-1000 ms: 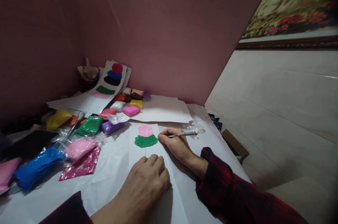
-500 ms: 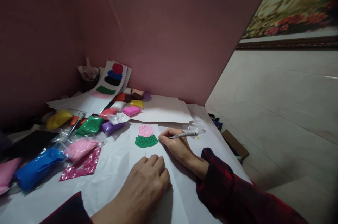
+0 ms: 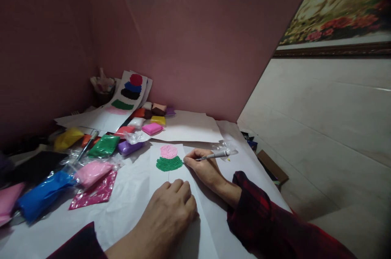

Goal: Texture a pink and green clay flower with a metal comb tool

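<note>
My right hand (image 3: 203, 165) pinches a slim pen-like tool (image 3: 215, 155) with a ringed white-and-grey grip. Its tip is at the right edge of a green ridged layer (image 3: 169, 163), which looks like modelling clay. A pink textured clay round (image 3: 168, 151) sits just above the green, both on a narrow white paper (image 3: 157, 177). A thin drawn line runs down from the green layer. Lower on this sheet rests my left hand (image 3: 171, 206), palm down with its fingers curled under and pressed together. Its fingertips are hidden.
Packets of coloured clay, such as green (image 3: 104, 145), blue (image 3: 45, 196) and pink (image 3: 93, 172), lie on the left. Behind them leans a sheet with several coloured clay layers (image 3: 130, 93). White sheets (image 3: 192, 126) lie near the pink panel (image 3: 195, 47). Crumpled clear plastic (image 3: 227, 145) is at the right.
</note>
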The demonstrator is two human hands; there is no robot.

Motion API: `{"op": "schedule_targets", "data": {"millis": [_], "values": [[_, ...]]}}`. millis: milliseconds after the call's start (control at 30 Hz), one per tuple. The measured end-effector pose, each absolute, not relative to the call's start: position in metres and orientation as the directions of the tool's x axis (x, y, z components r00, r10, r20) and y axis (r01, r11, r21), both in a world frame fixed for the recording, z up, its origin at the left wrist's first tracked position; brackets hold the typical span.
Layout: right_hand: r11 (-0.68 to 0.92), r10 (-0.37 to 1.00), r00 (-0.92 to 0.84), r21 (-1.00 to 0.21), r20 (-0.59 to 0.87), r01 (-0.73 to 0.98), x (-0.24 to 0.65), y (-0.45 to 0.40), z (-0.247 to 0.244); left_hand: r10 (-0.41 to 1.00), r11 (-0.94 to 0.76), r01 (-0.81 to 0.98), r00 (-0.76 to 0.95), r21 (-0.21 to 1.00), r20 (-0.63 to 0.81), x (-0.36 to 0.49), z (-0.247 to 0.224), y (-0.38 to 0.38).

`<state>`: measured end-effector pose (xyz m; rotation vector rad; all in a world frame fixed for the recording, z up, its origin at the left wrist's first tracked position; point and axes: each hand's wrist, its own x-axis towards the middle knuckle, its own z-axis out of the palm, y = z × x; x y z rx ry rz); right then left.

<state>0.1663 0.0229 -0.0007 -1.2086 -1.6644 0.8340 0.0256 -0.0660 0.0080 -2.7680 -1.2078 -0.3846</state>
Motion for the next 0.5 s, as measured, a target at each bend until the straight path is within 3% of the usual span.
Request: {"op": "schedule_targets", "data": {"millis": [500], "values": [[0.306, 0.952, -0.118, -0.889, 0.283, 0.340, 0.1671, 0.0243, -0.0033, 0.699, -0.684, 0.730, 0.657, -0.008, 0.282, 0.0255, 0.0063, -0.0656]]}}
